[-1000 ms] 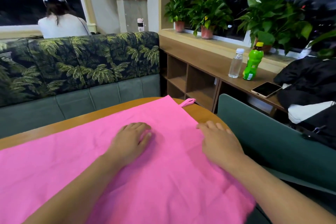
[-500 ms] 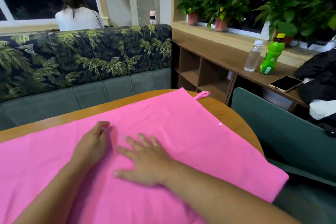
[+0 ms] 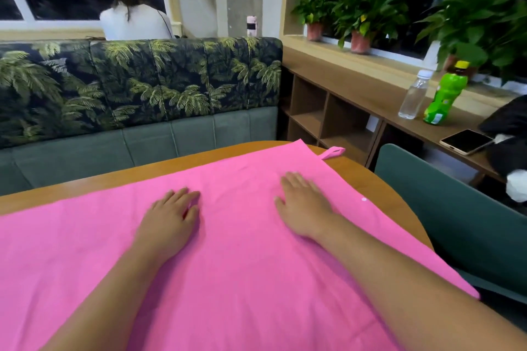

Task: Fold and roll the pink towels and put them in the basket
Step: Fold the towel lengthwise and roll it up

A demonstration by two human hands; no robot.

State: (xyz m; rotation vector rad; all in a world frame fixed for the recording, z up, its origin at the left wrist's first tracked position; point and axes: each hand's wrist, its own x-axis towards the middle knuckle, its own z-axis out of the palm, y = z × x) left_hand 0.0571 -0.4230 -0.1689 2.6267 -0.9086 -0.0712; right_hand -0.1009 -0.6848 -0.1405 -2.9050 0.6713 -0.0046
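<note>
A large pink towel (image 3: 239, 259) lies spread flat over a round wooden table (image 3: 114, 179), with a small hanging loop (image 3: 332, 152) at its far right corner. My left hand (image 3: 171, 216) rests flat on the towel near the middle, fingers pointing away from me. My right hand (image 3: 303, 202) lies flat on the towel further right, fingers straight. Neither hand grips the cloth. No basket is in view.
A palm-print sofa (image 3: 142, 88) stands behind the table, with a person (image 3: 131, 11) seated beyond it. At right are a green chair (image 3: 445, 208), a wooden shelf counter (image 3: 356, 94) with a clear bottle (image 3: 413, 97), green bottle (image 3: 445, 94), phone (image 3: 467, 141) and potted plants (image 3: 365, 14).
My right hand has slid from the towel's middle out to the right, and my left hand has moved right toward the centre. The camera has turned slightly.
</note>
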